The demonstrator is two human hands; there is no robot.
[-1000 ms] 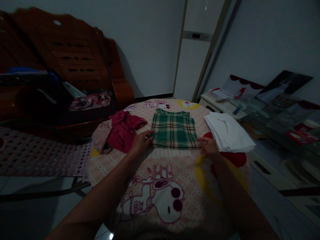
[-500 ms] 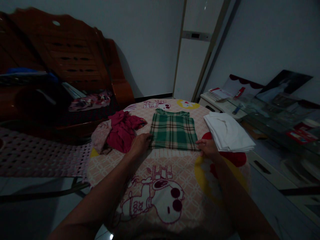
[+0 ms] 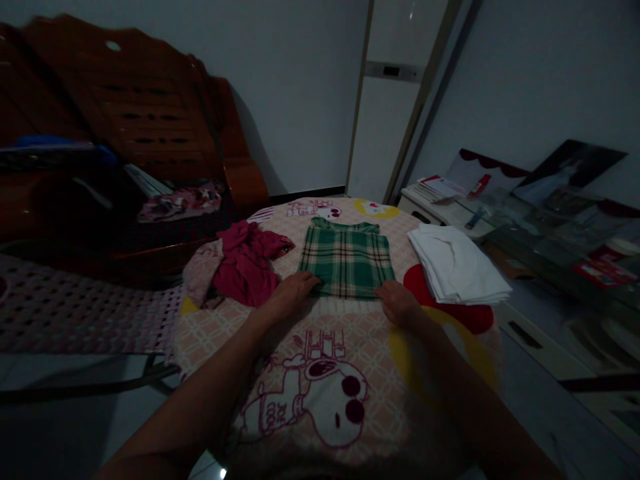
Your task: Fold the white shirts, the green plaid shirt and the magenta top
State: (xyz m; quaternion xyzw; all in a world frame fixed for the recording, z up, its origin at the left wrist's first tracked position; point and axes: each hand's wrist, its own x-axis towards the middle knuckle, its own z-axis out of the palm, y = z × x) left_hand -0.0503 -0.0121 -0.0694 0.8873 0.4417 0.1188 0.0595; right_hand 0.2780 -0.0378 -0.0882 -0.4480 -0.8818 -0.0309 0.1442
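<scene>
A folded green plaid garment (image 3: 346, 257) lies flat in the middle of a round table under a pink cartoon-print cloth (image 3: 320, 373). My left hand (image 3: 293, 293) rests on the garment's near left corner, fingers curled onto the hem. My right hand (image 3: 396, 301) sits at the near right corner, fingers bent down on the edge. The dim light hides whether either hand pinches the fabric.
A crumpled dark red garment (image 3: 247, 267) lies left of the plaid one. A stack of folded white cloth (image 3: 457, 270) sits on the right. A wooden bench (image 3: 130, 133) with clutter stands behind on the left, and a low cabinet (image 3: 450, 210) with papers on the right.
Both hands have moved inward along the near hem of the plaid garment, from its outer corners toward its middle. The garment looks slightly narrower at the near edge.
</scene>
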